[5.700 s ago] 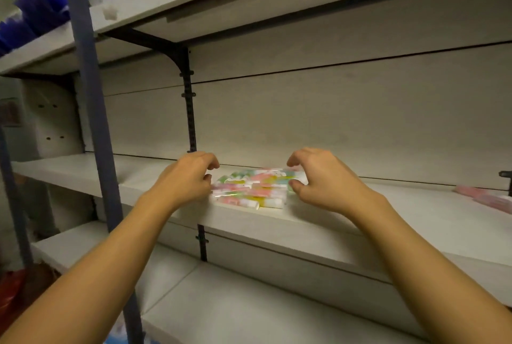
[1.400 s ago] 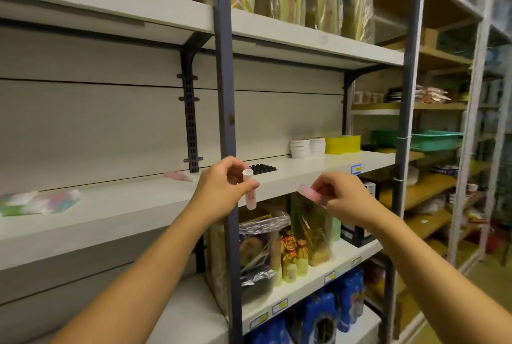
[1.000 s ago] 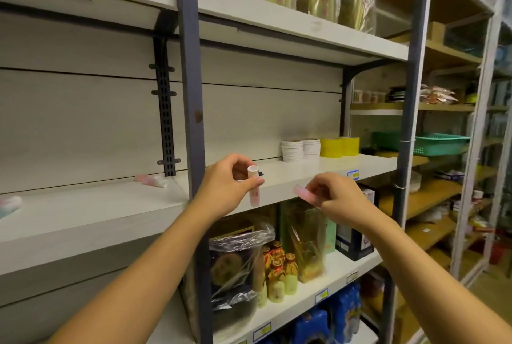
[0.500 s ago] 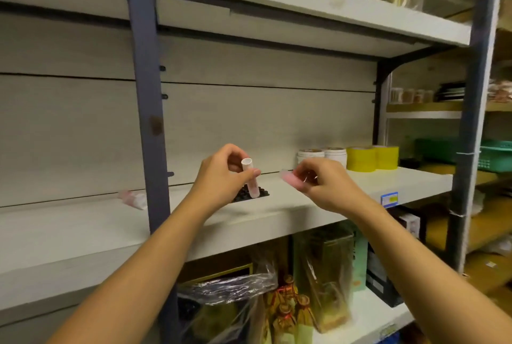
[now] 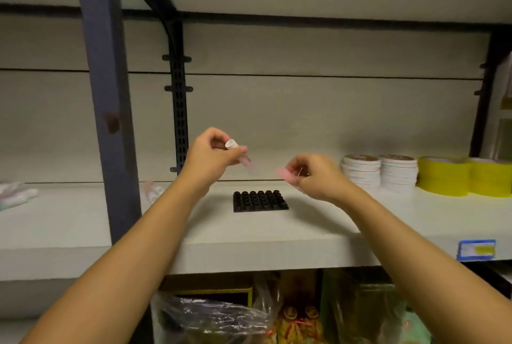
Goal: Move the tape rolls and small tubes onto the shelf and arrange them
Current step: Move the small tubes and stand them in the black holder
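My left hand (image 5: 212,159) pinches a small pink tube with a white cap (image 5: 241,155) above the white shelf (image 5: 277,233). My right hand (image 5: 315,177) pinches another pink tube (image 5: 284,173), its end poking out to the left. Both hands hover over a black holder tray (image 5: 260,201) with rows of round holes. Two stacks of white tape rolls (image 5: 379,173) and two yellow tape rolls (image 5: 465,176) stand on the shelf to the right. More pink tubes (image 5: 151,191) lie at the left, behind the post.
A blue-grey upright post (image 5: 105,100) crosses the shelf at the left, and a black slotted bracket (image 5: 178,105) runs down the back wall. Pale tubes (image 5: 15,195) lie at the far left. Bagged goods (image 5: 221,316) sit below. A blue price label (image 5: 476,249) marks the shelf edge.
The view has swung right and closed in on the shelf section with the black tray. Both hands, each still holding a pink tube, now hover directly above that tray.
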The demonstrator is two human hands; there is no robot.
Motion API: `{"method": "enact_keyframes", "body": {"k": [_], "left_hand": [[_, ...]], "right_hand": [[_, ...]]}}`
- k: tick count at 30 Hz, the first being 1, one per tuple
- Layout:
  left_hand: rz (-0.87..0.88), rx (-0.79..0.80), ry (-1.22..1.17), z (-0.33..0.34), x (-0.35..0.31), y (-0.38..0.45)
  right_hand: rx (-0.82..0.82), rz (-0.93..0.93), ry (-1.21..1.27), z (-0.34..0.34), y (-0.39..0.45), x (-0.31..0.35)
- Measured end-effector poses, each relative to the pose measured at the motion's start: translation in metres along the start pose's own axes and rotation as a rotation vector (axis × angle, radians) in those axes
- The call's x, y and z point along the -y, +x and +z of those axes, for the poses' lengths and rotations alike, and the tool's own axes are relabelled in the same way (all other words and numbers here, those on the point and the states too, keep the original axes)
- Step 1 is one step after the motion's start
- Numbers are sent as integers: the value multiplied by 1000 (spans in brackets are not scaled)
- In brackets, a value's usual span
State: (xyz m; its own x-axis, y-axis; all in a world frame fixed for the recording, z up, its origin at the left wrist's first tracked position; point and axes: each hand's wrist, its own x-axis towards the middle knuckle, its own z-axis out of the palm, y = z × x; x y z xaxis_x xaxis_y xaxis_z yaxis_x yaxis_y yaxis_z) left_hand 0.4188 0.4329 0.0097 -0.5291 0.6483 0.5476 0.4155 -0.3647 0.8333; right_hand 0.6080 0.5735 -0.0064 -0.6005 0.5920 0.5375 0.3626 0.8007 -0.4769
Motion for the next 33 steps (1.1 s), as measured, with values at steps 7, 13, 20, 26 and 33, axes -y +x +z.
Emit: {"method": "enact_keyframes", "body": {"k": [7,13,20,26,33], "left_hand": [[-88,-138,87,0,28,21],[-125,-193,297,-10,44,31],[-211,-130,427,-2,59,32],[-264,-95,471,1,70,32],[-368,-29,449,0,78,26]], "right_hand": [[43,-10,147,18,48,-6],[53,-47,142,44,67,0],[18,-52,121,52,70,-8],[22,-56,113,54,72,-16],[23,-70,62,53,71,-23]]}}
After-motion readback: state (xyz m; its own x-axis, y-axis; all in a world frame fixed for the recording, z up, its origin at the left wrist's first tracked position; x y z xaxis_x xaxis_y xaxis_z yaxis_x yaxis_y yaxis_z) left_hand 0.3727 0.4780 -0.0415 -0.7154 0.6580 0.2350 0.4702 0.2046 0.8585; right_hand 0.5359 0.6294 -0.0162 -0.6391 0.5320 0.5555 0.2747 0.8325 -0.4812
